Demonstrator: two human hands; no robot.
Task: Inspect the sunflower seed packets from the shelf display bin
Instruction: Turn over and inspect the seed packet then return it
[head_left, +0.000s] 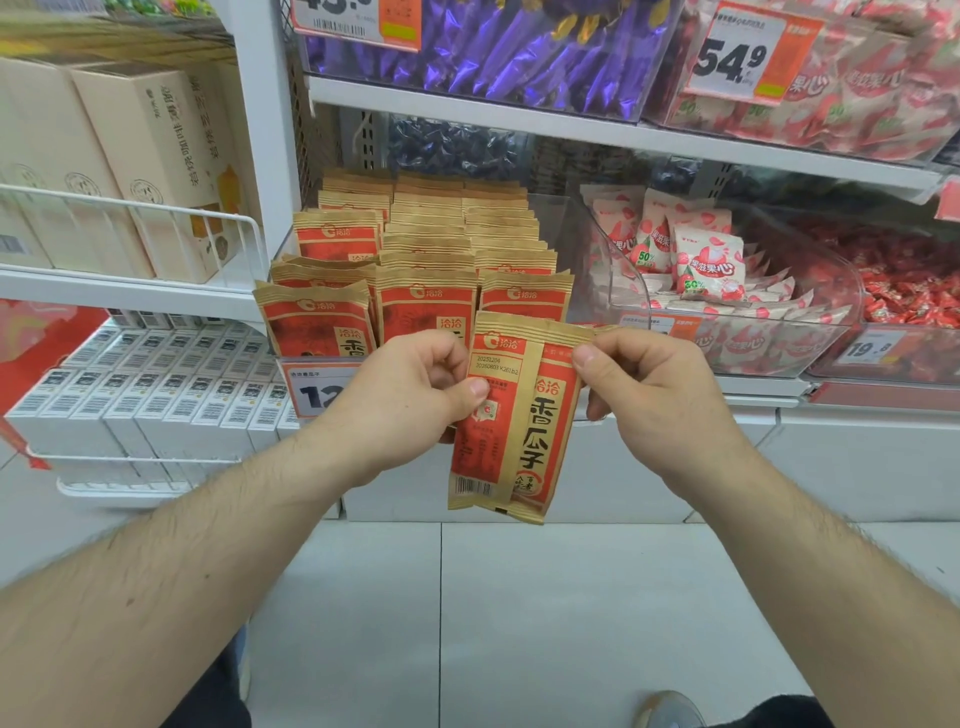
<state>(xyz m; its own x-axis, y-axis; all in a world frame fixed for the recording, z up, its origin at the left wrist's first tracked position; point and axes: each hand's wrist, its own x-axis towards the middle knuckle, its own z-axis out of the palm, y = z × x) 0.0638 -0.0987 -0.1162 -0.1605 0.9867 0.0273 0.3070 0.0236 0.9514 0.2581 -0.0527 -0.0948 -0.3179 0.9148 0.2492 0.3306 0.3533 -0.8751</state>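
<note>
1. Two bare forearms reach forward from the bottom corners over a pale tiled floor (519, 623); part of a grey shoe (670, 709) shows at the lower edge.
2. Left hand (400, 395): fingers curled, thumb pressed onto the left face of a red-and-gold foil sunflower seed packet (511, 421), pinching it.
3. Right hand (649, 384): fingers curled, thumb and forefinger pinching the same packet at its upper right corner.
4. Held packet: upright, slightly tilted, back seam, printed date lines and barcode facing the camera, in front of the shelf edge and apart from the bin.
5. Clear plastic display bin (561, 228) on the middle shelf: three rows of matching red-and-gold seed packets (426, 296) standing upright, with a white price tag (317, 389) at its front, partly hidden by the left hand.
6. Right of it: clear scoop-front bin (737, 353) of pink-and-white sweet pouches.
7. Left bay: white barcoded boxes (156, 384) below, cream cartons (150, 156) above behind a white wire rail.
8. Top shelf: purple foil wrappers (509, 52) and a price card reading 54.9 (737, 57).
</note>
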